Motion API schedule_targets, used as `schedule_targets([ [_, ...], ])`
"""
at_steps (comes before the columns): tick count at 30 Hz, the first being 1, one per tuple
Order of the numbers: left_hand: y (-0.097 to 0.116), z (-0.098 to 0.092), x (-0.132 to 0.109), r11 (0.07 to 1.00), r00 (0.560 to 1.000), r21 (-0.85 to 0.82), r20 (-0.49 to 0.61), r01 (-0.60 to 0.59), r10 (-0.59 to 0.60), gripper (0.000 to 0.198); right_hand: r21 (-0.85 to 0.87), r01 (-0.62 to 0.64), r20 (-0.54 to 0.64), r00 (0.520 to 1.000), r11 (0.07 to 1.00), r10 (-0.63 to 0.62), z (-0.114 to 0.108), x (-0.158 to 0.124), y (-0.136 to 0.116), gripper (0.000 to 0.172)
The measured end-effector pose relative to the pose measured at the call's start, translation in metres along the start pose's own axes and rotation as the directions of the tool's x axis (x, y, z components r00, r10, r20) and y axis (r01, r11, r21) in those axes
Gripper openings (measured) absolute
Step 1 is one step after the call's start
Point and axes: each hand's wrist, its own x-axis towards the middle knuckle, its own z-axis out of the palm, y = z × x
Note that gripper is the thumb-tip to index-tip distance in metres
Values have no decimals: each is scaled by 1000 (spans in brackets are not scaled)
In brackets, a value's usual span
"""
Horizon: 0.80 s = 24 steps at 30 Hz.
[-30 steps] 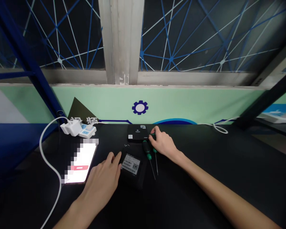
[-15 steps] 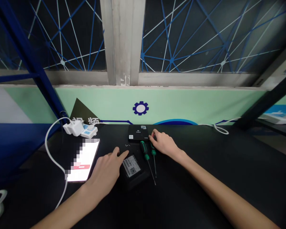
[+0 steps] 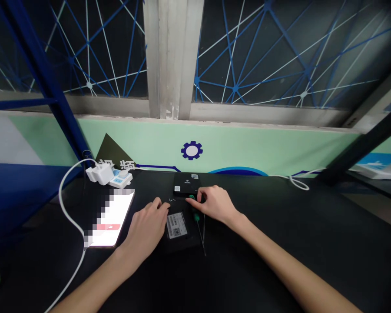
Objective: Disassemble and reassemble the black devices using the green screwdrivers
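Observation:
My left hand [image 3: 150,224] rests on the table with bent, slightly parted fingers, its fingertips at the upper left edge of a flat black case [image 3: 176,225] bearing a white printed label. My right hand [image 3: 217,203] is over two green-handled screwdrivers, thumb and index finger apart, gripping nothing that I can see. One screwdriver [image 3: 196,215] shows part of its handle and its shaft; of the other, mostly the shaft [image 3: 204,224] shows, its handle hidden under the hand. A few tiny screws [image 3: 172,200] lie beyond the labelled case. Behind them sits a second black box [image 3: 185,183] with stickers.
A lit phone or tablet [image 3: 115,217] lies left of my left hand, beside a white cable [image 3: 61,195]. At the back left are a power strip [image 3: 120,178] and a white plug adapter [image 3: 101,174]. The wall closes off the table's far side.
My right hand has moved left over the screwdrivers. My left hand's fingers have drawn in, and the labelled case sits straighter. The view has shifted slightly.

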Motion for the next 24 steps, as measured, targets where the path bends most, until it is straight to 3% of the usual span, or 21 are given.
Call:
schedule_targets([
  [7, -7, 9, 3, 987, 994, -160, -106, -31, 14, 39, -38, -91, 23, 996, 995, 92, 8, -3, -8, 43],
  [14, -4, 4, 1, 970, 988, -244, -152, -2, -36, 37, 352, -121, -16, 991, 928, 136, 5, 0, 0, 43],
  [16, 0, 4, -2, 973, 981, -229, -190, -17, -28, 38, 527, -82, -64, 989, 846, 135, 8, 2, 4, 44],
  [19, 5, 7, -8, 979, 978, -194, -208, -55, 13, 40, 779, 55, -171, 977, 625, 127, 14, 4, 9, 45],
  [24, 8, 14, -10, 988, 982, -139, -185, -71, 45, 39, 954, 180, -237, 942, 239, 238, 24, 3, 4, 41],
])
